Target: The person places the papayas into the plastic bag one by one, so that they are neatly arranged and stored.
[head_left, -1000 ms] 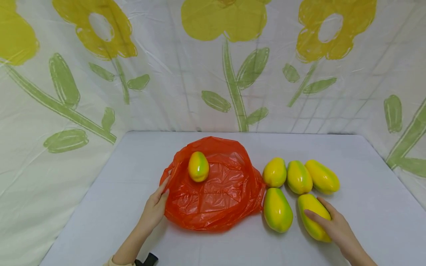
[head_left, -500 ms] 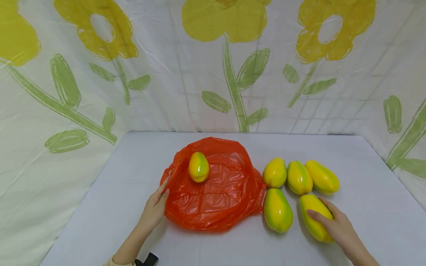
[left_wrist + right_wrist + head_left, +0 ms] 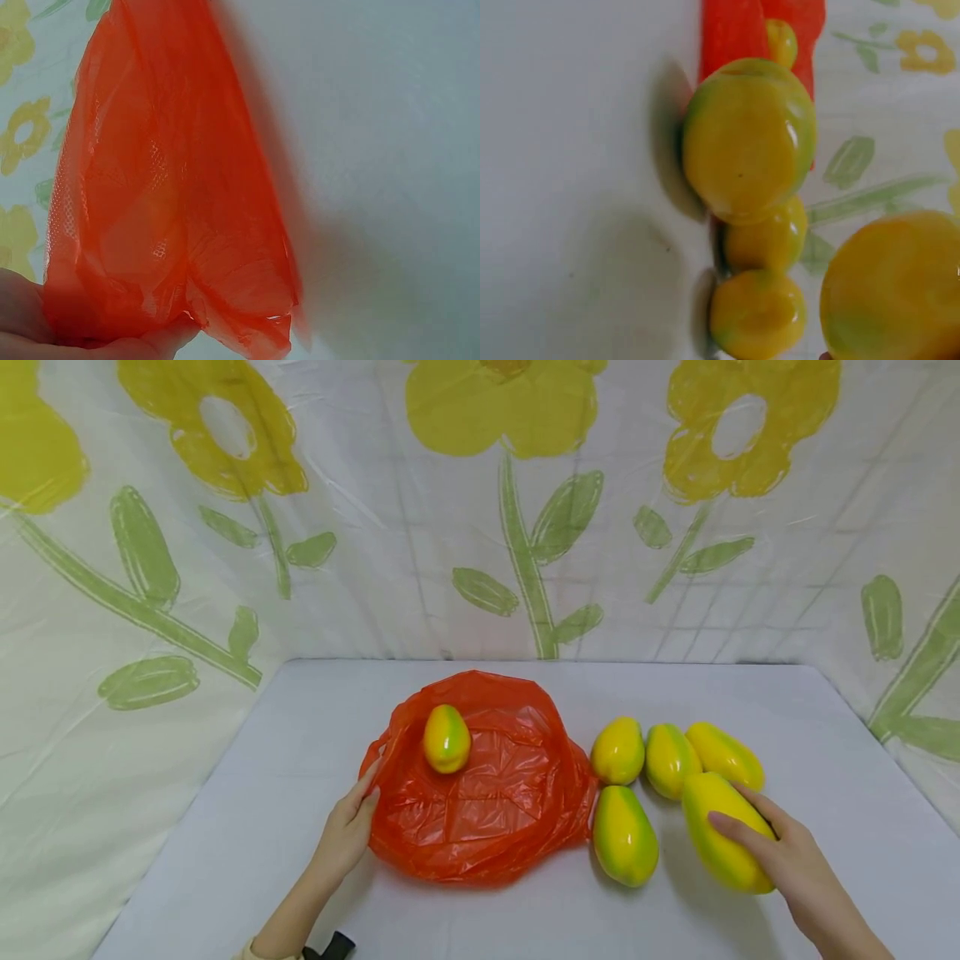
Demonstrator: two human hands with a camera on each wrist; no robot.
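A red plastic bag (image 3: 491,814) lies spread with its mouth gaping, and one yellow-green papaya (image 3: 447,739) sits inside it. The left hand (image 3: 347,831) holds the bag's left rim; in the left wrist view its fingers (image 3: 135,346) pinch the thin plastic (image 3: 172,187). On the right, the right hand (image 3: 798,864) grips another papaya (image 3: 720,839), thumb on the near side, and its shadow falls on the table below. The same held papaya (image 3: 896,292) fills the lower right of the right wrist view.
Between bag and right hand lies a papaya (image 3: 625,837). Behind it stand three more in a row: left papaya (image 3: 618,752), middle papaya (image 3: 671,760), right papaya (image 3: 723,756). The white table (image 3: 315,718) meets a flower-printed curtain (image 3: 375,527) at the back.
The right hand has lifted its papaya off the table, up and slightly to the right. The left hand and the bag stay where they were.
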